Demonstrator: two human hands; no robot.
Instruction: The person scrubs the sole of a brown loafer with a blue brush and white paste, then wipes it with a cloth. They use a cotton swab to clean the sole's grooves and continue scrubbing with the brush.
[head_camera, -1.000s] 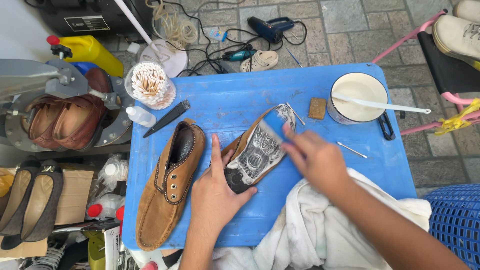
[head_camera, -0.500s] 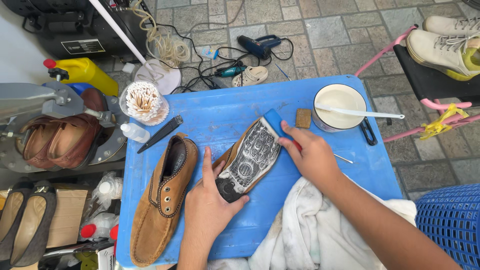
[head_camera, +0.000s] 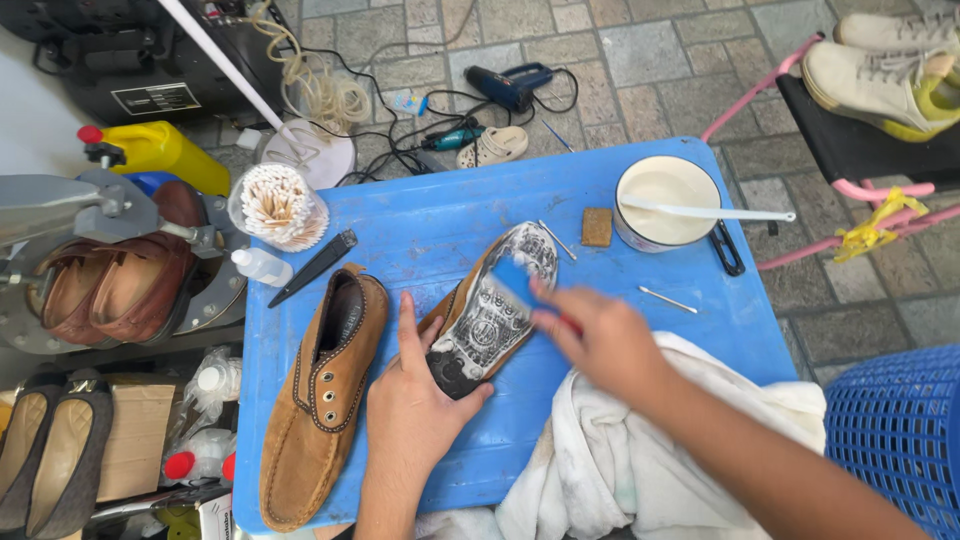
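Blue table (head_camera: 420, 225): plastic top I took as my landmark in the head view; everything below was placed against it.
Upturned shoe (head_camera: 490, 310): lay sole-up near the table's middle, toe toward the far edge, its grey patterned sole smeared pale.
Left hand (head_camera: 410, 410): I saw it pressed flat on the heel end of the upturned shoe, fingers spread, thumb hooked round the sole's edge, pinning it to the table.
Right hand (head_camera: 600, 340): closed around a small blue brush (head_camera: 515, 278); its blurred tip touched the sole near the toe half.
Tan suede shoe (head_camera: 320, 395): lay upright on the table's left part, just beside the left hand, apart from the held shoe.
White cloth (head_camera: 620, 450): bunched at the table's near edge under the right forearm.
Cream pot (head_camera: 660, 205): stood at the table's far right corner, a white stick (head_camera: 720, 212) across its rim.
Brown block (head_camera: 597, 227): lay just left of the pot.
Cup of cotton swabs (head_camera: 278, 207): stood at the table's far left corner.
Black blade tool (head_camera: 315, 266): lay on the table near the swabs.
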